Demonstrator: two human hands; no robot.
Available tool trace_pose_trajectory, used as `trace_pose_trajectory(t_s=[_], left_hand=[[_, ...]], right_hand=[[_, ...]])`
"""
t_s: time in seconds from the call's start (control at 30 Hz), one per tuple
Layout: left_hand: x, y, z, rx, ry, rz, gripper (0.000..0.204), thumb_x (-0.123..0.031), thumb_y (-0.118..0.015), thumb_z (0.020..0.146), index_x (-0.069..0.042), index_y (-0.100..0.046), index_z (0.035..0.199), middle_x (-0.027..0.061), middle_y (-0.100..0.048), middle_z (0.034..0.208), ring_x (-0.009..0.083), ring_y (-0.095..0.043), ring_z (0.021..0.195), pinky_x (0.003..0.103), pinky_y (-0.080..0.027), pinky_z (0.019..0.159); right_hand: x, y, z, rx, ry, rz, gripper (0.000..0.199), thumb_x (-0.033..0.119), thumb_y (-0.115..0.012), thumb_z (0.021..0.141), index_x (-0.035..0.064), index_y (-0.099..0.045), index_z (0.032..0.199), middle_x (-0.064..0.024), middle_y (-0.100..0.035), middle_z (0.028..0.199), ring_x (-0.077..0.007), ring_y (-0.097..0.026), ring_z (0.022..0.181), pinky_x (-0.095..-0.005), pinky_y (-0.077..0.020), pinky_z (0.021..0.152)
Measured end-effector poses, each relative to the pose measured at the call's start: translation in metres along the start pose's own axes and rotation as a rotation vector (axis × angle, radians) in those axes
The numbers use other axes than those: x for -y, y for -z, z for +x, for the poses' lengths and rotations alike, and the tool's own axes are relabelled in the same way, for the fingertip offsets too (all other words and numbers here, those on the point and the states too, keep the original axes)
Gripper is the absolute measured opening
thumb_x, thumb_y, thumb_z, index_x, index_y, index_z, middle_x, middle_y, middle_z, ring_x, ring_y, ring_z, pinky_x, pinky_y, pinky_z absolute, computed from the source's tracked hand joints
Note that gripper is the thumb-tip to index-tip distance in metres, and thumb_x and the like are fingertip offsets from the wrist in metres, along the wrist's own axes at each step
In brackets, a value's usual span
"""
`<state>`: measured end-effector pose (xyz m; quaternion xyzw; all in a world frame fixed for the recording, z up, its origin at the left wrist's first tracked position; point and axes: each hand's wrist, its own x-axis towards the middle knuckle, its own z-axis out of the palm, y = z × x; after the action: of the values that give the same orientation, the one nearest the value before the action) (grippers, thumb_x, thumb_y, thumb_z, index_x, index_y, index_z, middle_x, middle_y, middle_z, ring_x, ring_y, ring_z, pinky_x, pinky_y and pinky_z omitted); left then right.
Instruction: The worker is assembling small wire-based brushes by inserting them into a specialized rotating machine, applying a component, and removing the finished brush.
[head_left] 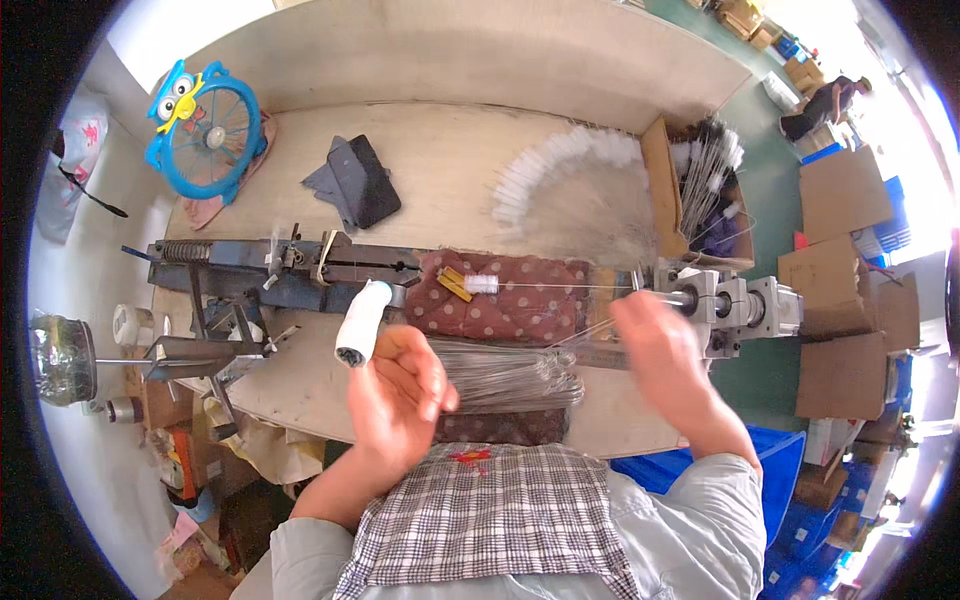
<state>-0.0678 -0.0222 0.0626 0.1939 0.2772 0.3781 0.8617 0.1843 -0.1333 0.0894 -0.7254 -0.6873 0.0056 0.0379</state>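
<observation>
My left hand (395,390) is turned partly palm up at the left end of a bundle of looped wires (510,375); its fingers curl loosely, with nothing visible in them. A white tube-like wrap (360,325) with a dark lower end covers or lies against its thumb side; I cannot tell which. My right hand (660,345) is smeared by motion, just in front of the metal chuck (685,298), so its fingers are unclear. A thin wire (560,287) runs from the chuck to a small white bristle head (482,285), beside a yellow piece (455,284) on a dotted brown cloth (500,315).
A long metal fixture (280,275) lies left of the cloth. Behind are dark folded cloths (355,185), a blue fan (212,135) and a fanned row of white brushes (560,165). A carton of wire brushes (658,180) stands far right; beyond it is another person (825,108).
</observation>
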Motion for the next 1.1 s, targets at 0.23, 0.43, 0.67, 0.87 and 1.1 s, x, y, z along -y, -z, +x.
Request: trace_pose_trajectory(t_s=[0.23,0.43,0.67,0.87,1.1], left_hand=[[0.018,-0.012,0.015,0.434,0.163,0.654,0.030,-0.025,-0.043,0.099,0.000,-0.059,0.096,0.0093,-0.062,0.076,0.0172,-0.057,0.056,0.029,-0.049,0.056],[0.094,-0.060,0.094,0.443,-0.679,1.516,0.023,-0.015,-0.060,0.085,-0.007,-0.058,0.106,0.0102,-0.062,0.089,0.0212,-0.062,0.066,0.031,-0.050,0.056],[0.126,-0.061,0.140,0.541,-0.941,1.979,0.012,-0.016,-0.060,0.079,-0.011,-0.055,0.088,0.0040,-0.055,0.075,0.0247,-0.061,0.066,0.038,-0.049,0.057],[0.135,-0.068,0.174,0.534,-1.101,2.097,0.023,-0.019,-0.061,0.076,-0.011,-0.060,0.097,0.0046,-0.061,0.089,0.0224,-0.062,0.079,0.035,-0.049,0.068],[0.059,0.004,0.066,0.468,-1.004,1.769,0.018,-0.013,-0.069,0.076,-0.008,-0.068,0.094,0.0044,-0.066,0.092,0.0216,-0.064,0.080,0.031,-0.052,0.068]], right_hand=[[-0.050,0.033,-0.001,-0.458,-0.196,0.107,0.027,-0.007,-0.058,0.075,0.0023,-0.061,0.100,-0.0138,-0.059,0.086,-0.0304,-0.060,0.076,-0.0357,-0.0496,0.066],[-0.044,0.006,0.014,-0.328,-0.219,0.447,0.032,-0.010,-0.056,0.074,0.0017,-0.062,0.103,-0.0151,-0.063,0.085,-0.0294,-0.063,0.071,-0.0344,-0.0514,0.062],[-0.051,-0.018,0.017,-0.436,-0.237,0.438,0.016,0.002,-0.062,0.078,0.0053,-0.062,0.094,-0.0134,-0.064,0.078,-0.0310,-0.063,0.074,-0.0351,-0.0505,0.062],[-0.060,-0.008,0.027,-0.186,-0.179,0.513,0.007,0.017,-0.067,0.076,0.0106,-0.068,0.079,-0.0085,-0.065,0.073,-0.0282,-0.061,0.071,-0.0367,-0.0491,0.064],[-0.026,-0.007,0.065,-0.253,0.188,0.574,0.010,0.020,-0.072,0.069,0.0101,-0.070,0.072,-0.0039,-0.065,0.069,-0.0239,-0.059,0.070,-0.0345,-0.0489,0.067]])
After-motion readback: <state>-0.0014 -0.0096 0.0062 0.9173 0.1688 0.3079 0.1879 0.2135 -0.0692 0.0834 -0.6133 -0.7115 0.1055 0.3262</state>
